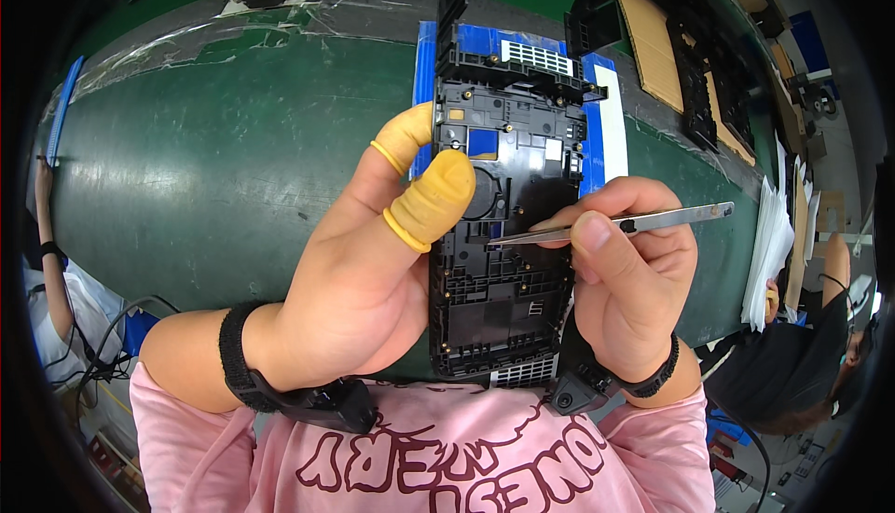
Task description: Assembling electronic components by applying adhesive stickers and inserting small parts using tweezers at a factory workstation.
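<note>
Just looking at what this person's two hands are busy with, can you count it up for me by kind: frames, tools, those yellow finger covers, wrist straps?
Black plastic frame, gripped by the left hand: 1
Metal tweezers, pinched in the right hand: 1
Yellow finger cots, on the left thumb and one finger: 2
Black wrist straps, one per wrist: 2
Total: 6

left hand [359, 271] covering black frame's [503, 261] left edge, tweezer [606, 226] shaft inside right hand [634, 289]

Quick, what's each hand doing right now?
Left hand: closed on the black plastic frame.
Right hand: closed on metal tweezers, tips at the frame.
</note>
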Available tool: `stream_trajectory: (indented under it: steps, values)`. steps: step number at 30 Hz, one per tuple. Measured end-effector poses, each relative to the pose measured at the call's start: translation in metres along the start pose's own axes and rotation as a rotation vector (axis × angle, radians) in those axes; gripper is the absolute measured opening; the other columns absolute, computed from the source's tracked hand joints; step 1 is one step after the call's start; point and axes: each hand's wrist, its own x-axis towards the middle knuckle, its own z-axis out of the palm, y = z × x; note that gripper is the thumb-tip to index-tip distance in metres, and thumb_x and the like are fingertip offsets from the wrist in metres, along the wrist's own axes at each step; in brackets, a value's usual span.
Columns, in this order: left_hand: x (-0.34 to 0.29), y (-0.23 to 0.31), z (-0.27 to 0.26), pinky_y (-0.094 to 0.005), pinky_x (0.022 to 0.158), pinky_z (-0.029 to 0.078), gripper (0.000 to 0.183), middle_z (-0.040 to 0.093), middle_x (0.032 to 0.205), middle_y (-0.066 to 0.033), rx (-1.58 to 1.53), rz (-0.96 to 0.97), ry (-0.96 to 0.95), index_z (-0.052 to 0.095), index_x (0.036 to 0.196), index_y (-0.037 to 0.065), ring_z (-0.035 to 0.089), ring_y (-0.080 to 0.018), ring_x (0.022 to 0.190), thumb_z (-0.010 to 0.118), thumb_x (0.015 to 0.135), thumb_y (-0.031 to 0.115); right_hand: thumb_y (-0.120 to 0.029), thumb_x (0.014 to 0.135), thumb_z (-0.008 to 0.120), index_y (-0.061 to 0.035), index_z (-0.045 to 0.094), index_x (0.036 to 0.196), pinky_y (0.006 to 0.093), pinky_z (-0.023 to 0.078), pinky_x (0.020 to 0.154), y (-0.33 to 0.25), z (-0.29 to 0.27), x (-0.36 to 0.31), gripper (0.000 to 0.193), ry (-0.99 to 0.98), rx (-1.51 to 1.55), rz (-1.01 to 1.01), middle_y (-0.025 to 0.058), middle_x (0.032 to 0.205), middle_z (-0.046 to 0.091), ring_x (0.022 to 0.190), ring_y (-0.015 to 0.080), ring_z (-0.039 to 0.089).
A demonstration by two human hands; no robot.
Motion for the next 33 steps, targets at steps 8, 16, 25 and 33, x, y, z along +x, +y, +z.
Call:
stream_trajectory:
  steps: [8, 16, 25, 33]
  values:
    - [-0.001, 0.000, 0.002, -0.0344, 0.091, 0.038, 0.048, 0.044, 0.119, -0.0083, 0.022, -0.003, 0.006, 0.027, 0.128, 0.008, 0.045, -0.0190, 0.108, 0.043, 0.088, 0.031, 0.008, 0.077, 0.053, 0.0060, 0.050, 0.092, 0.0255, 0.049, 0.071, 0.000, -0.002, 0.000, 0.016, -0.009, -0.046, 0.000, 0.0126, 0.082, 0.059, 0.076, 0.0160, 0.060]
    - [0.000, -0.001, 0.002, -0.0346, 0.092, 0.038, 0.047, 0.043, 0.120, -0.0082, 0.036, 0.011, 0.007, 0.028, 0.127, 0.007, 0.045, -0.0192, 0.109, 0.042, 0.088, 0.031, 0.007, 0.076, 0.055, 0.0061, 0.050, 0.092, 0.0242, 0.049, 0.070, -0.001, -0.002, 0.000, 0.016, 0.023, -0.080, 0.035, 0.0120, 0.081, 0.059, 0.075, 0.0154, 0.059]
    - [0.003, 0.002, -0.005, -0.0348, 0.085, 0.044, 0.043, 0.047, 0.115, -0.0143, -0.173, -0.123, 0.048, 0.032, 0.122, 0.001, 0.052, -0.0216, 0.101, 0.043, 0.087, 0.024, -0.010, 0.079, 0.055, -0.0015, 0.048, 0.089, 0.0175, 0.034, 0.046, -0.009, 0.011, -0.006, 0.015, 0.131, -0.044, 0.041, 0.0168, 0.075, 0.058, 0.048, 0.0058, 0.041]
    - [0.009, 0.006, -0.010, -0.0305, 0.075, 0.047, 0.046, 0.055, 0.097, -0.0111, -0.086, -0.233, 0.021, 0.038, 0.113, -0.001, 0.055, -0.0171, 0.085, 0.045, 0.069, -0.007, -0.014, 0.082, 0.052, -0.0013, 0.047, 0.092, 0.0170, 0.035, 0.045, -0.015, -0.005, -0.002, 0.017, -0.043, 0.071, 0.053, 0.0165, 0.077, 0.053, 0.049, 0.0063, 0.039]
